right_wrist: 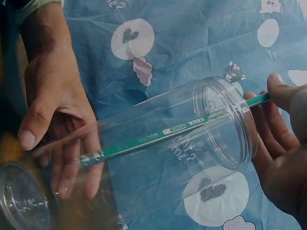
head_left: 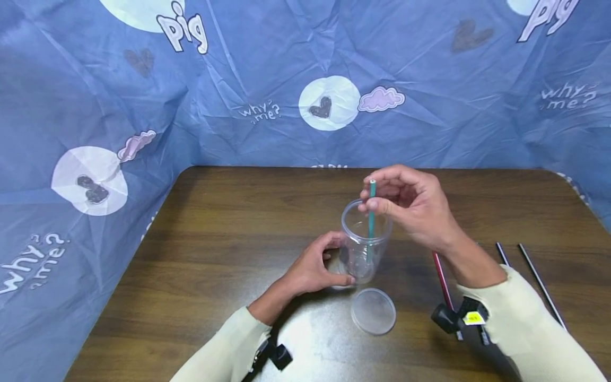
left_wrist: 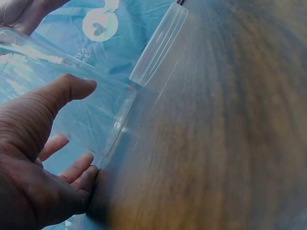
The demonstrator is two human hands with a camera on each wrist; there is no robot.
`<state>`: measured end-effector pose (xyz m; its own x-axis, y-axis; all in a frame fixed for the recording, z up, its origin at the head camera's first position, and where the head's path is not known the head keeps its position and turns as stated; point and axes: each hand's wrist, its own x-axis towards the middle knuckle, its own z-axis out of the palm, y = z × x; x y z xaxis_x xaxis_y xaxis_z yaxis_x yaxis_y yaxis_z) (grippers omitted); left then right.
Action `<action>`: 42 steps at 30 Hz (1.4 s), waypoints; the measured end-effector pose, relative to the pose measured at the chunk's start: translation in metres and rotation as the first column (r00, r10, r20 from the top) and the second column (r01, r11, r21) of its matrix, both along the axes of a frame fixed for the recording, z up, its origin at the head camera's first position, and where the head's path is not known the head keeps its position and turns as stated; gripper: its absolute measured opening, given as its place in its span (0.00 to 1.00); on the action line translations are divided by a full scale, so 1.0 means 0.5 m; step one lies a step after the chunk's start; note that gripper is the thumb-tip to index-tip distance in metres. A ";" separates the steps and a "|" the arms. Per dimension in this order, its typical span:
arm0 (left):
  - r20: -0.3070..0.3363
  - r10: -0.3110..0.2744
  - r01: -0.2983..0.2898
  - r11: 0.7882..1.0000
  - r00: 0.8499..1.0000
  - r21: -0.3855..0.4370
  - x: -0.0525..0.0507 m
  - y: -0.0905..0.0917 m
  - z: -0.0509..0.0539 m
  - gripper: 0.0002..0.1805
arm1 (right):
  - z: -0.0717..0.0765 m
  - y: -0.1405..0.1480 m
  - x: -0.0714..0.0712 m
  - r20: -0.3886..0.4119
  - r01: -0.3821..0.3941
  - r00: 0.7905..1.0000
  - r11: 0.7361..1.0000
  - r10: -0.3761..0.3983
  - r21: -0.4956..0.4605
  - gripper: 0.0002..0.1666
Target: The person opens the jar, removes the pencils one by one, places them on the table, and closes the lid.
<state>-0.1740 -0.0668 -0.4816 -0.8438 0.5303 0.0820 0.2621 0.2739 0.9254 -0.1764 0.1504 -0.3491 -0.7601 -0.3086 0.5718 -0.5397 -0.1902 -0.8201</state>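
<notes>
A clear plastic jar (head_left: 355, 254) with a threaded rim stands upright on the table. My left hand (head_left: 312, 265) holds it low down, thumb in front and fingers along the far side; the left wrist view shows this thumb (left_wrist: 72, 88) beside the wall. Above the mouth, my right hand (head_left: 410, 204) pinches the upper end of a green pencil (right_wrist: 158, 139) between thumb and fingers. Most of the pencil slants inside the jar, its silver end lowest; whether that end touches the floor I cannot tell. A clear round lid (head_left: 374, 311) lies in front of the jar.
Under my right forearm lie a red pencil (head_left: 442, 281) and two dark pencils, one (head_left: 541, 286) farther right. The brown wooden table (head_left: 229, 212) ends at the back against a blue printed cloth (head_left: 267, 63).
</notes>
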 end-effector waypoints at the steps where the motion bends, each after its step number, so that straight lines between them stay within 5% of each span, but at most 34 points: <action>1: 0.001 0.002 -0.002 1.000 1.000 0.000 0.000 -0.001 0.001 0.40 | 0.001 0.000 -0.001 -0.004 0.011 1.000 1.000 -0.011 0.002 0.15; 10: 0.021 0.017 -0.017 1.000 1.000 -0.011 -0.001 -0.001 0.003 0.41 | 0.018 0.003 -0.004 -0.018 0.090 0.996 0.996 -0.091 -0.026 0.22; 26: 0.014 0.023 -0.023 1.000 1.000 -0.021 0.004 0.001 -0.001 0.40 | 0.046 0.008 -0.003 -0.020 0.209 0.977 0.977 -0.210 -0.038 0.20; 32: 0.005 0.025 -0.025 0.999 1.000 -0.021 0.005 0.002 -0.001 0.40 | 0.055 0.012 0.001 0.013 0.237 0.971 0.969 -0.237 -0.068 0.19; 42: 0.014 0.024 -0.024 0.999 1.000 -0.024 0.001 0.003 0.000 0.40 | 0.090 0.030 0.008 -0.039 0.243 0.967 0.958 -0.252 -0.149 0.18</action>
